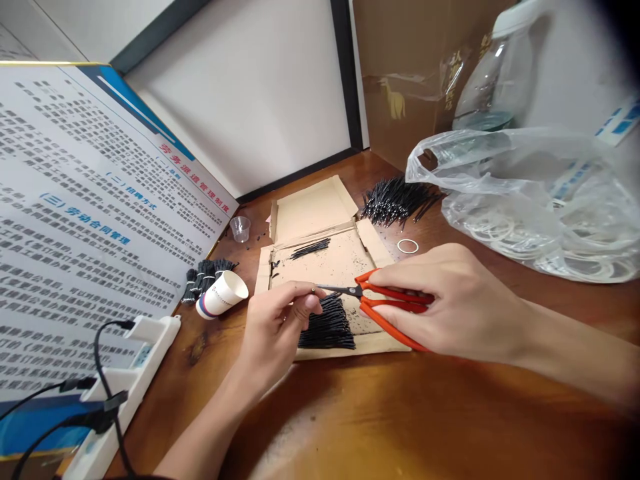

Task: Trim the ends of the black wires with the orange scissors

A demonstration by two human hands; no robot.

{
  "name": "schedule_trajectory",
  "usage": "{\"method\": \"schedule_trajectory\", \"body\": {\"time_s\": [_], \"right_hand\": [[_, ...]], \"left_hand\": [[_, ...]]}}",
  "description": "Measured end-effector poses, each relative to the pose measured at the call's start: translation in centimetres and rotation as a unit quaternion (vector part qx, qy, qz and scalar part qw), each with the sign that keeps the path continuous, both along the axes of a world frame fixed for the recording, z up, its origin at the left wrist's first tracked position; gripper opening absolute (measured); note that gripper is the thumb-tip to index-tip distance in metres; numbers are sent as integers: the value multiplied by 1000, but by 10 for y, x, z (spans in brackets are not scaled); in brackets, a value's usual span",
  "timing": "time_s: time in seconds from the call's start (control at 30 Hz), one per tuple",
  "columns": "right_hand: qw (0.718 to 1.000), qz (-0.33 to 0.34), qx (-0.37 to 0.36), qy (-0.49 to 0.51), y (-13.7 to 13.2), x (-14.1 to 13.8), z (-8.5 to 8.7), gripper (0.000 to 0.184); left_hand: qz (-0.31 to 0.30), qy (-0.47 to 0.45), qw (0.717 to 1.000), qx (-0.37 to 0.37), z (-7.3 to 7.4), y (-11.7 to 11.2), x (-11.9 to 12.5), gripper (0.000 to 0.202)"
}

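My right hand (pixel 450 300) grips a pair of red-handled scissors (pixel 393 300), fingers in the loops. The dark blades point left and reach to the fingertips of my left hand (pixel 280 317). That hand is closed in a pinch, with a tiny dark tip showing at its finger ends; the rest of the piece is hidden. Beneath both hands lies an unfolded cardboard box (pixel 345 250). On its near side is a layer of thin black strips (pixel 327 327), partly covered by my left hand. A smaller row of black strips (pixel 311 249) lies farther back, among dark scraps.
Behind the cardboard is a heap of black strips (pixel 397 200), near a white ring (pixel 408 247). Left are a tipped paper cup (pixel 220 297), tied black bundles (pixel 205 277) and a clear cup (pixel 241 229). A plastic bag (pixel 540 213) stands right, a power strip (pixel 127 393) left.
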State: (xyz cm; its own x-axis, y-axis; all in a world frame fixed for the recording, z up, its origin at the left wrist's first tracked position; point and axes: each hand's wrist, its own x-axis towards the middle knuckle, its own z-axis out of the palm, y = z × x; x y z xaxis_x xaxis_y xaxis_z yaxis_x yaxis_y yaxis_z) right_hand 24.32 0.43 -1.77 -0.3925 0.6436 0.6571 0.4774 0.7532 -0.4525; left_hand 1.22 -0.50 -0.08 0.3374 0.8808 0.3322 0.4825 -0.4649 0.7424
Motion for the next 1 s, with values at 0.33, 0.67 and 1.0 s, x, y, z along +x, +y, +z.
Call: {"method": "schedule_trajectory", "body": {"time_s": [0.33,0.67,1.0], "right_hand": [[998,16,53,-12,-3,0,1,21],[999,20,9,-44,-4,2,1,27],[998,14,27,-56,-4,2,1,29]], "left_hand": [[-22,9,999,42,5,-5,5,14],[-30,-61,997,-28,1,-8,5,14],[-30,-63,998,10,6,-8,7,13]]}}
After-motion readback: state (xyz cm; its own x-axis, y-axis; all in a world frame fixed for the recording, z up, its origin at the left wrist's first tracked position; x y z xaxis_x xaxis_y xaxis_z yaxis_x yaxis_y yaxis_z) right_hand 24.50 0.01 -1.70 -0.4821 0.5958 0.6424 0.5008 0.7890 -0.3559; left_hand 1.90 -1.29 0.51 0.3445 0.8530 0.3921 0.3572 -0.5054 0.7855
